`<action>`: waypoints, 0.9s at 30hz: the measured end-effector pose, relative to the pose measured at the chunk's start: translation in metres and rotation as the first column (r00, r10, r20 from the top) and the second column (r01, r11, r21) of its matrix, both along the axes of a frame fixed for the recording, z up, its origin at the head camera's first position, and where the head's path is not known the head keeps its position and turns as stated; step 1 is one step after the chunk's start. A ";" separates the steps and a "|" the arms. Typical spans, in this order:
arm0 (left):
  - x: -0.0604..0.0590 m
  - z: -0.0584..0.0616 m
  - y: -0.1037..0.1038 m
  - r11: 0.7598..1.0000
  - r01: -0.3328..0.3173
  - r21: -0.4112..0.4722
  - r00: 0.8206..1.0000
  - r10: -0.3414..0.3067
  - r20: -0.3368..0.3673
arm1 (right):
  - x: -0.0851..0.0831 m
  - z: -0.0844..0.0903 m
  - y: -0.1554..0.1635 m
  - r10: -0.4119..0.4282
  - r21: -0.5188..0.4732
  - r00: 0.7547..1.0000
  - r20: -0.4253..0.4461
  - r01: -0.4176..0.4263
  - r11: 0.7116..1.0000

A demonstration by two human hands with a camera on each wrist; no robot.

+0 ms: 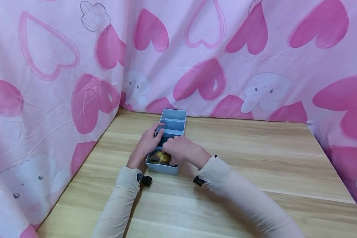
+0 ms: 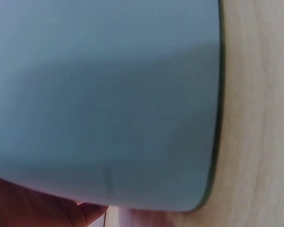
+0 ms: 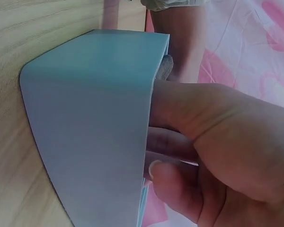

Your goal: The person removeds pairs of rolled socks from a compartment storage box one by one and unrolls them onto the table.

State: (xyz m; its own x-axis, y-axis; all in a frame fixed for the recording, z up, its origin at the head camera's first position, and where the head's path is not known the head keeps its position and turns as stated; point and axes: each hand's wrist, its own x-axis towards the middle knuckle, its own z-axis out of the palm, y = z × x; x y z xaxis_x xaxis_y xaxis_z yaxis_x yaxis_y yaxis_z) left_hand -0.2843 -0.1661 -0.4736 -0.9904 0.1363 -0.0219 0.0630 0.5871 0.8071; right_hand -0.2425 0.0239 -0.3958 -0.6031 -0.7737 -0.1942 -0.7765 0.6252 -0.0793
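Observation:
A long blue-grey divided box (image 1: 163, 169) stands on the table, its compartments in a row. A yellow and dark bundle (image 1: 159, 158) lies in the nearest compartment; its kind is unclear. My right hand (image 1: 181, 150) reaches into that compartment over the bundle, fingers bent, fingertips hidden by the wall. In the right wrist view, a dark grey edge (image 3: 165, 67) pokes up beside the thumb. My left hand (image 1: 147, 143) rests at the box's left rim, with index finger and thumb extended over it. The box's outer wall (image 2: 109, 118) fills most of the left wrist view.
The two back compartments (image 1: 174, 114) show bare blue-grey walls; the one in front of them looks dark inside. Under the box is a wood-grain table (image 1: 256, 165). A pink heart-patterned curtain (image 1: 200, 79) hangs along its back and sides.

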 end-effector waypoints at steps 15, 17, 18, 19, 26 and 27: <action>-0.001 0.002 0.000 1.000 -0.014 -0.010 1.000 0.014 0.011 | -0.008 -0.002 0.003 0.030 -0.043 0.998 0.053 -0.027 0.999; -0.001 0.002 0.000 1.000 -0.015 -0.011 1.000 0.015 0.008 | -0.008 -0.006 0.002 0.034 -0.061 0.999 0.030 -0.032 0.998; -0.001 0.003 0.000 1.000 -0.016 -0.010 1.000 0.017 0.007 | -0.009 -0.007 0.002 0.035 -0.070 0.999 0.022 -0.033 0.997; 0.000 0.003 0.000 1.000 -0.017 -0.009 1.000 0.017 0.006 | -0.009 -0.008 0.002 0.036 -0.078 0.999 0.015 -0.035 0.996; 0.000 0.002 0.000 1.000 -0.010 0.009 1.000 0.009 0.015 | -0.011 -0.012 0.009 0.036 -0.134 0.999 0.034 -0.031 0.991; -0.001 0.002 -0.001 1.000 -0.007 0.013 1.000 0.007 0.016 | -0.011 -0.012 0.011 0.029 -0.140 0.999 0.039 -0.024 0.990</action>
State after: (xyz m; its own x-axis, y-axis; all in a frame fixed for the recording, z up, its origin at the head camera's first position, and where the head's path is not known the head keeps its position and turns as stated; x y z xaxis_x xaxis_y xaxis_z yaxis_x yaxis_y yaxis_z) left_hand -0.2850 -0.1667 -0.4718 -0.9909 0.1298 -0.0363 0.0456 0.5765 0.8158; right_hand -0.2536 0.0348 -0.4075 -0.5759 -0.8104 -0.1075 -0.7869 0.5852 -0.1959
